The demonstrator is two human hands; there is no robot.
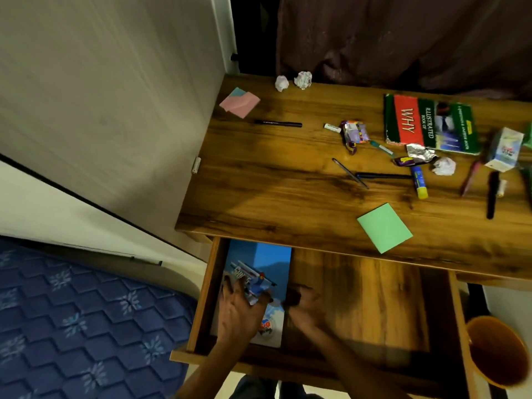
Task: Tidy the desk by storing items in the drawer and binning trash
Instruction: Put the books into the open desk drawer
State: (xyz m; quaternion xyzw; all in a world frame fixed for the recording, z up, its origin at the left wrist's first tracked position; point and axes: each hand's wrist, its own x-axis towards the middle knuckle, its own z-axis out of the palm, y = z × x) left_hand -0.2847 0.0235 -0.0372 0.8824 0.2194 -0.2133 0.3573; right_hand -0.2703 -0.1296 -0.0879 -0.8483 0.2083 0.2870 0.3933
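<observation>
At the far left we see a blue patterned mattress beside the pale wall, and next to it the open wooden drawer pulled out under the desk. A blue picture book lies flat against the drawer's left wall, and our left hand rests on it with fingers spread, the fingertips touching a small printed packet that sits on the cover; we cannot tell whether they actually pinch it. Just right of it, our right hand is blurred, fingers curled at the book's right edge, though we cannot tell what it holds, if anything. Up on the desk, pink and blue sticky notes lie at the back left corner, two crumpled paper balls behind them, and a black pen just in front. Toward the middle lie a crinkled wrapper, two dark pens, a blue and yellow glue stick and a green notepad near the front edge. Farther right sits a green and red book with foil and another paper ball by its near edge, then a small carton and more pens. An orange bin stands on the floor at the lower right.
</observation>
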